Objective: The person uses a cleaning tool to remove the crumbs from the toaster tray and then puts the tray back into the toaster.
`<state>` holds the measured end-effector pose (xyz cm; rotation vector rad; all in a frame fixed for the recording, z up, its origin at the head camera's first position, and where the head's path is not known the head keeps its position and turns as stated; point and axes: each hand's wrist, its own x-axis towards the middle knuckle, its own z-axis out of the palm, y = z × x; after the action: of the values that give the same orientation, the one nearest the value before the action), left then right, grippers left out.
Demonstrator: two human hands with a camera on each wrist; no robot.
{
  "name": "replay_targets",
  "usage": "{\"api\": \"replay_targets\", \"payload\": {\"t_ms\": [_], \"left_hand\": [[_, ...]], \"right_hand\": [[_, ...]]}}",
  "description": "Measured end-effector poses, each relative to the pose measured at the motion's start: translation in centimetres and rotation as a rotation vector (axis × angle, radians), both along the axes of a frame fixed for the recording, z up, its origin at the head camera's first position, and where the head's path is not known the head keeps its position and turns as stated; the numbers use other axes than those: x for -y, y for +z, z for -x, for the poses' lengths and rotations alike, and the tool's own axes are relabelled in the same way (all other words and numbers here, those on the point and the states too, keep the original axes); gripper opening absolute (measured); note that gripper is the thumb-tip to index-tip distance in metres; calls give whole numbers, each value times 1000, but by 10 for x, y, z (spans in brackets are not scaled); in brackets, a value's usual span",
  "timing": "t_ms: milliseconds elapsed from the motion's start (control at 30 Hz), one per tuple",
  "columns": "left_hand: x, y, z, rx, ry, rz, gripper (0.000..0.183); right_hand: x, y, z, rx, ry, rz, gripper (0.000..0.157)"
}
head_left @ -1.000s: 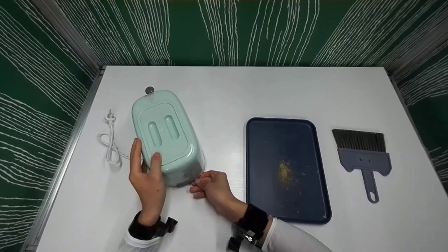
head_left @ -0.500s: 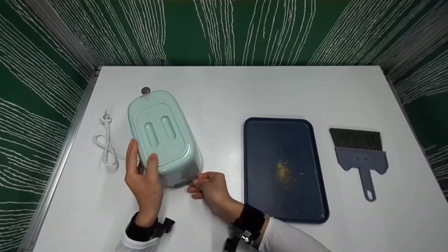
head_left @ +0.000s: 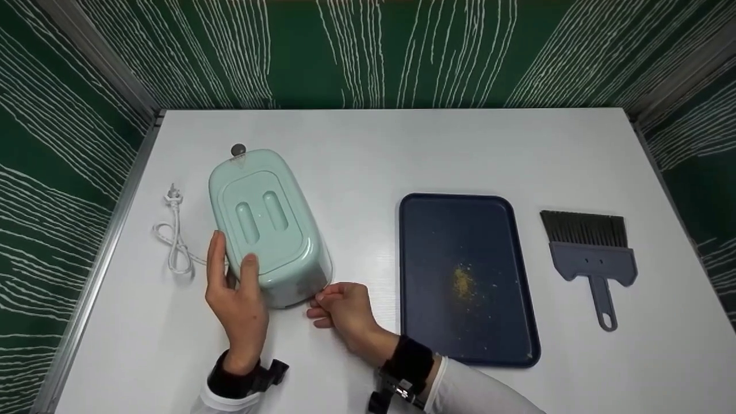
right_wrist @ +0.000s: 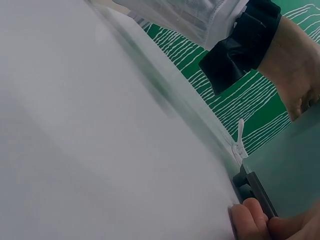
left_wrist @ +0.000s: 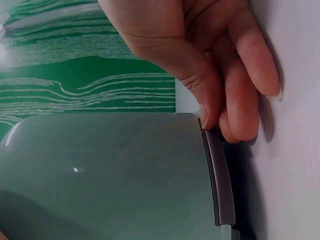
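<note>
A mint-green toaster (head_left: 270, 224) with a covered top stands at the left of the table, its near end toward me. My left hand (head_left: 241, 310) rests against its near left corner, thumb and index finger straight, the other fingers mostly hidden. At the near right bottom corner, my right hand (head_left: 348, 310) pinches a dark grey strip (left_wrist: 219, 172), apparently the crumb tray's edge, between thumb and curled fingers. The left wrist view shows that strip running along the toaster's bottom edge. Its far end appears in the right wrist view, where the right fingers (right_wrist: 250, 217) hold it just above the table.
A navy tray (head_left: 425, 333) with a small heap of yellowish crumbs (head_left: 463, 283) lies right of the toaster. Beyond it is a grey brush (head_left: 592, 259) with dark bristles. The white power cord (head_left: 175, 244) lies looped at the toaster's left. Green walls border the white table (head_left: 368, 155).
The head view has shifted slightly, so everything sits a little farther left. Less of the dark strip shows at the toaster's near end now. Both hands keep their places on the toaster.
</note>
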<state>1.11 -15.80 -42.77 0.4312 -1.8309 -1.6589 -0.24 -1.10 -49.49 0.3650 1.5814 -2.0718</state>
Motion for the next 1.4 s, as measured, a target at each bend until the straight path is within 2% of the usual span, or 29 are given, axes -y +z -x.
{"api": "replay_targets", "payload": {"t_ms": [233,433,800,900,1000,1233,1400], "left_hand": [[1,0,-2,-15,9,-48,58],[1,0,-2,-29,-14,-80,60],[4,-3,1,-34,-65,-37,60],[6,-3,2,-34,-80,-43,61],[7,-3,3,-21,-85,-40,61],[12,1,3,38,-86,-30,62],[15,2,1,75,-95,9,63]], "right_hand": [[0,3,-4,-21,26,-21,7],[-6,4,-5,-21,56,-14,3],[-25,16,-4,-40,106,10,24],[-33,22,-3,-90,124,17,27],[-42,28,0,-184,153,-12,29],[-69,47,2,-469,219,-175,34],[-93,61,4,-581,239,-315,43]]}}
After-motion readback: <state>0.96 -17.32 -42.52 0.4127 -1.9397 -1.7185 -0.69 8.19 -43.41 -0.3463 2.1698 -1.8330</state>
